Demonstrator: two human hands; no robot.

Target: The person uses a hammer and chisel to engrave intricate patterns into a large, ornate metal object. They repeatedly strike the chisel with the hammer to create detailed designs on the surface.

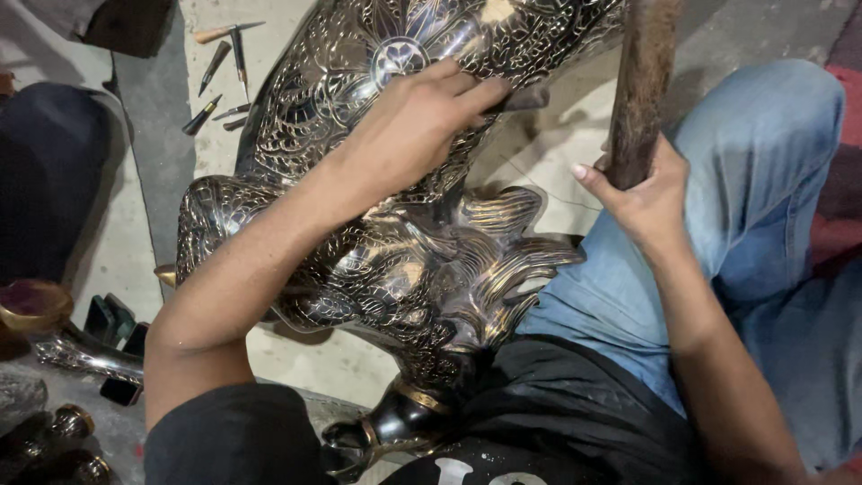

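**Two hands at work on an engraved metal animal figure**

Nearest the camera, a dark shirt [539, 422] and blue jeans [745, 207] frame the scene, the person's legs folded around a large engraved metal figure [422, 260] shaped like an animal, dark with brass-coloured lines cut into it. Its muzzle [377, 436] points toward the person's lap.

Farther up, the right hand [642, 193] is closed around a thick wooden handle [639, 85], fingers wrapped behind it and the thumb laid across the front; the handle rises past the fingertips and out of the top of the view. What sits at its upper end cannot be seen.

Across from it, the left hand [422, 117] lies on the figure's flank, fingers curled and pinched on a small dark tool [525, 99] whose tip juts out just beyond the fingertips, against the engraved surface. A round flower medallion [400, 56] sits just above the knuckles.

Beyond the left hand's wrist side, several loose chisels [220, 72] lie on the pale floor [153, 224]. Well apart, below the left elbow, other brass pieces [54, 332] rest at the edge of view.
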